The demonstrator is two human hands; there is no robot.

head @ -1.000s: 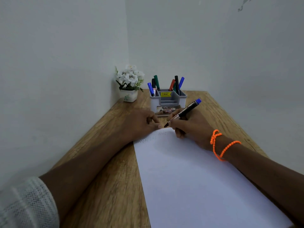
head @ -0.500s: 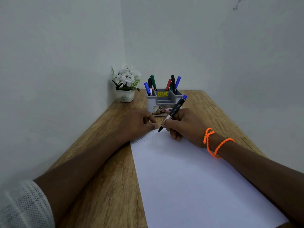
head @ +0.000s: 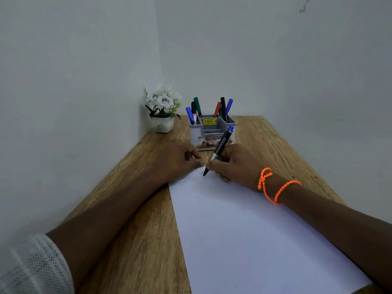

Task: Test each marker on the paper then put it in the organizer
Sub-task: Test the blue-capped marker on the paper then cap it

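Marker (head: 219, 147) tip on paper (head: 244, 230); scribbles faint, colour perhaps black

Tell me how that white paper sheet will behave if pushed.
The white paper sheet looks thin and floppy, so it would likely slide or buckle on the smooth wooden table. The left hand pressing its far corner probably prevents that.
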